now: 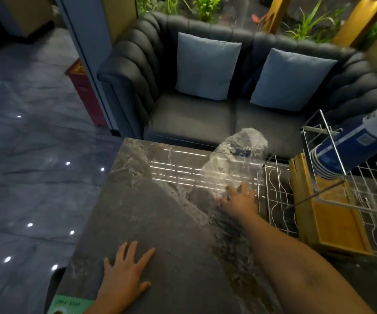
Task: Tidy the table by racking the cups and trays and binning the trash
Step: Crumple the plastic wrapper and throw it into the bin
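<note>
head: clear crinkled plastic bag (232, 164), blurred, w/ right hand (239, 198).

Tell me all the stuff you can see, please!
Dark grey marble table: one, centre.
Crumpled clear plastic bag: one, transparent, table's far edge.
White wire dish rack: one, table's right side.
Wooden bamboo trays: apparently two, yellow-brown, standing in the rack.
Stacked blue-and-white paper cups: one stack, lying in the rack's upper part.
Dark tufted sofa: one, behind the table.
Light blue cushions: two, on the sofa.
Green plants: several, behind the sofa.
Left hand: flat on the table.
Right hand: open, reaching the bag.
</note>
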